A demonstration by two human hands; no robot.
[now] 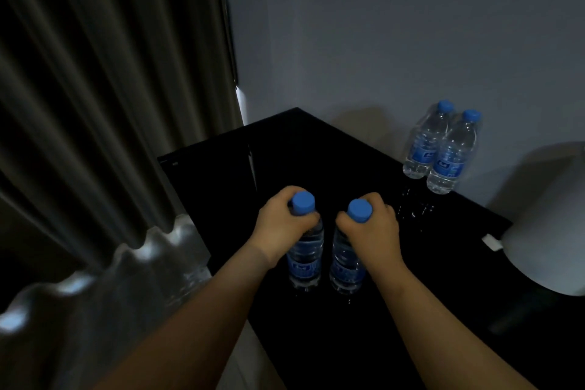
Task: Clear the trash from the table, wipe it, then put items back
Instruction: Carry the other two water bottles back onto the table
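Observation:
Two clear water bottles with blue caps stand upright side by side on the black table (285, 149). My left hand (281, 228) grips the neck of the left bottle (305, 258), just under its cap. The right bottle (345, 266) has its neck held the same way by my right hand (375, 226). Their bases appear to rest on the tabletop. Two more bottles of the same kind, one (422, 146) behind the other (451, 158), stand against the wall at the table's back right.
A white lamp shade (550, 218) bulges in at the right, with a small white switch (490, 242) beside it. Dark curtains (95, 104) hang along the left. A grey wall (380, 25) backs the table. Small wet glints (414, 209) dot the surface near the far bottles.

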